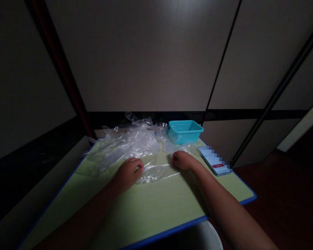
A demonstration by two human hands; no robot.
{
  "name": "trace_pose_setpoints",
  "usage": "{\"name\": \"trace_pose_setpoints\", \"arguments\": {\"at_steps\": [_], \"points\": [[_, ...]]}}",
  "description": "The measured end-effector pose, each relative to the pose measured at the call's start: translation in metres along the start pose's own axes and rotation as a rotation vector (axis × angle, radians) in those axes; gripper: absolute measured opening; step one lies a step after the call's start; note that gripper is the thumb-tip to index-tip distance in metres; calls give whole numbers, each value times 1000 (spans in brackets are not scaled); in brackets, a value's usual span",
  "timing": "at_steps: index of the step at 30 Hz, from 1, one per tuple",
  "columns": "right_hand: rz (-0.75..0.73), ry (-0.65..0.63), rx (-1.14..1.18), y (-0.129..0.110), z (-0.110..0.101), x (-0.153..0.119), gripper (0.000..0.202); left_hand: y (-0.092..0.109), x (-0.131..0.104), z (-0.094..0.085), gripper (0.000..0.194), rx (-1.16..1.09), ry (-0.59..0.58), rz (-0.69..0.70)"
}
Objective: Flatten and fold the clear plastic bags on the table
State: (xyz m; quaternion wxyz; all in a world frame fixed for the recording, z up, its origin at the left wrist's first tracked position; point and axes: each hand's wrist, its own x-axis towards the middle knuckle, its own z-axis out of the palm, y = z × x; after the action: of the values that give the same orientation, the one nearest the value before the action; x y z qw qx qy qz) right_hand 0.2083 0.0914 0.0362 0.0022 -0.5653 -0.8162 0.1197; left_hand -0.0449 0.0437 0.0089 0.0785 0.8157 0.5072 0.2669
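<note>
A clear plastic bag (152, 174) lies stretched between my two hands, low over the light green table (156, 205). My left hand (129, 173) is closed, thumb and fingers pinched on the bag's left side. On the right side of the bag, my right hand (182, 160) is curled closed, its fingertips partly hidden. Behind and to the left of the hands spreads a heap of crumpled clear plastic bags (141, 139). At the table's far right stands a turquoise plastic basket (185, 136), with some clear plastic against its front.
A phone (216, 161) with a lit screen lies by the right edge of the table. Tall cabinet doors (151, 62) rise right behind the table. Below the front edge, a white rounded object (207, 236) shows in part.
</note>
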Motion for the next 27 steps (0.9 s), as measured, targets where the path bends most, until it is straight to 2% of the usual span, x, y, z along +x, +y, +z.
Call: {"name": "trace_pose_setpoints", "arguments": {"at_steps": [17,27], "points": [[28,-13,39,0,0,0,16,-7,2,1,10,-14,5,-37],[57,-6,79,1,2,1,14,-3,2,-1,10,-10,0,-43]]}}
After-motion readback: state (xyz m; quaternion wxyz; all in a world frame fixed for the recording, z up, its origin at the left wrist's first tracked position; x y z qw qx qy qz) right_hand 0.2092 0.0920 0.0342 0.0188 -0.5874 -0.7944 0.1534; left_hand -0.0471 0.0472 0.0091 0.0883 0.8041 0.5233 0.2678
